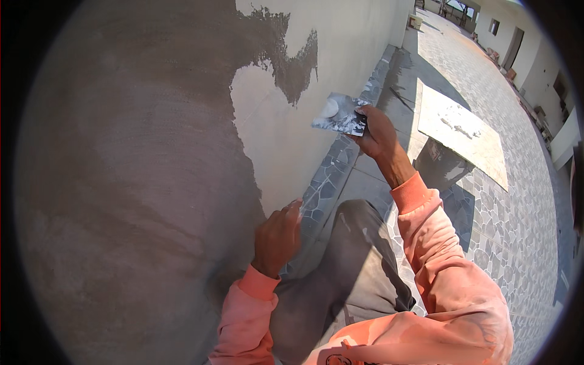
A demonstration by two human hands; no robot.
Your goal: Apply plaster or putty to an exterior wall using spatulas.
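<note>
My right hand (pixel 378 134) grips a wide, flat putty knife (pixel 345 121) with white putty smeared on its metal blade. It is raised in front of the pale part of the wall (pixel 267 115). Lower down, my left hand (pixel 278 238) is closed close to the wall, its fingers curled inward. A thin pale edge shows at its fingertips, but what it holds is hidden. Dark grey-brown coating (pixel 152 134) covers the wall's left side and ends in a ragged border against the pale surface.
To the right, a white board (pixel 493 155) carrying a patch of white putty (pixel 457 121) rests on a dark bucket (pixel 439 163). Stone-patterned skirting (pixel 325 179) runs along the wall's foot. My bent knee (pixel 359 228) is between my arms. Patterned paving (pixel 517 231) stretches toward a building.
</note>
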